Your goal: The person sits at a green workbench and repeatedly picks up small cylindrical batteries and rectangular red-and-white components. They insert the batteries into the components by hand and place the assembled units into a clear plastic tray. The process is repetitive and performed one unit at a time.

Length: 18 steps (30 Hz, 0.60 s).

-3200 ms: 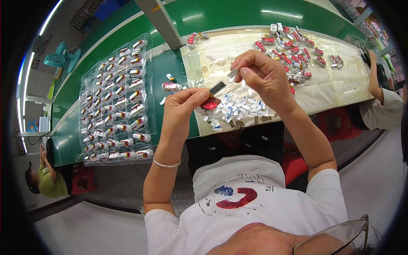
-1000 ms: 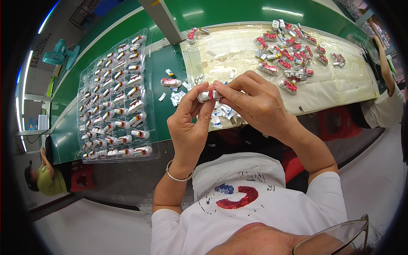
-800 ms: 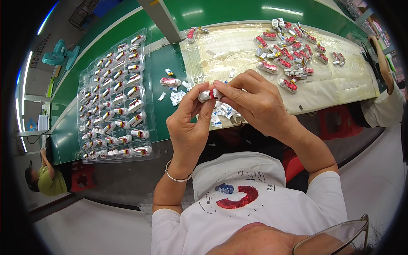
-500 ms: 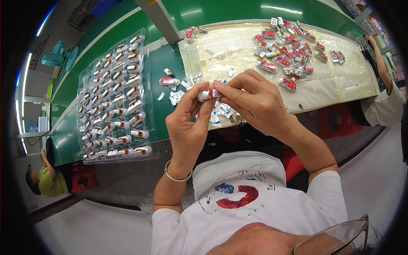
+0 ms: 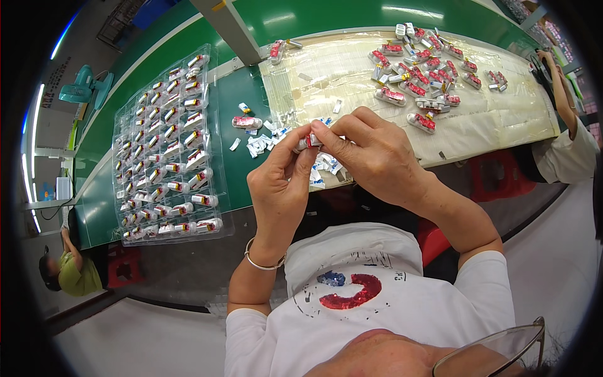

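Observation:
My left hand (image 5: 279, 179) pinches a small, rounded white-and-red device (image 5: 308, 142) between thumb and fingertips. From the other side, the closed thumb and fingers of my right hand (image 5: 383, 151) press on the same device and cover part of it. Just beyond my left hand, another white-and-red device (image 5: 247, 122) lies on the green table. Small white-and-blue slips (image 5: 259, 146) are scattered around it and under my hands. Farther right is a loose pile of similar devices (image 5: 433, 75), several with silver-and-gold cylinders beside or on them.
A clear plastic tray (image 5: 221, 188) with rows of filled pockets lies at left. Taped yellowish sheeting (image 5: 333, 60) covers the table at right. A metal post (image 5: 231, 28) rises behind. People sit at far left (image 5: 76, 276) and far right (image 5: 568, 151); a teal fan (image 5: 86, 86) stands far left.
My right thumb and fingers have shifted slightly left over the device, covering more of it. Both hands keep their hold. The whole view has moved a little.

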{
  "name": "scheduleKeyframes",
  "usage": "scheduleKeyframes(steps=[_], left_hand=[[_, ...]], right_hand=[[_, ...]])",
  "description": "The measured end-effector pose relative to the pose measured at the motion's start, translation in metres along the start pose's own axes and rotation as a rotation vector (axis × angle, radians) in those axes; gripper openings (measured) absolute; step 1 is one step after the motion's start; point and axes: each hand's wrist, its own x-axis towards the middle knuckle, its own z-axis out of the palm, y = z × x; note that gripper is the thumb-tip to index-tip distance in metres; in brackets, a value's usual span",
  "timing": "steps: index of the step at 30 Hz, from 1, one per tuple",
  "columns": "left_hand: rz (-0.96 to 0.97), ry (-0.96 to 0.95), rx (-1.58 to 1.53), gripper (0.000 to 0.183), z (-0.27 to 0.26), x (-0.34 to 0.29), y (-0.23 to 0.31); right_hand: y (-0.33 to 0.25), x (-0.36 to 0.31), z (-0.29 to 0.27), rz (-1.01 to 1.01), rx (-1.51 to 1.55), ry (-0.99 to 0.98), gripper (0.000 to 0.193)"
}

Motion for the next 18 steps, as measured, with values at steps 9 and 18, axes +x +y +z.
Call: scheduleKeyframes(steps=[9, 18], left_hand=[[-0.071, -0.013, -0.114, 0.033, 0.006, 0.0, -0.008], [-0.036, 0.102, -0.475, 0.023, 0.006, 0.007, -0.019]], right_hand=[[-0.005, -0.002, -0.003, 0.023, -0.101, -0.043, 0.038], [-0.004, -0.002, -0.001, 0.222, 0.373, 0.129, 0.049]])
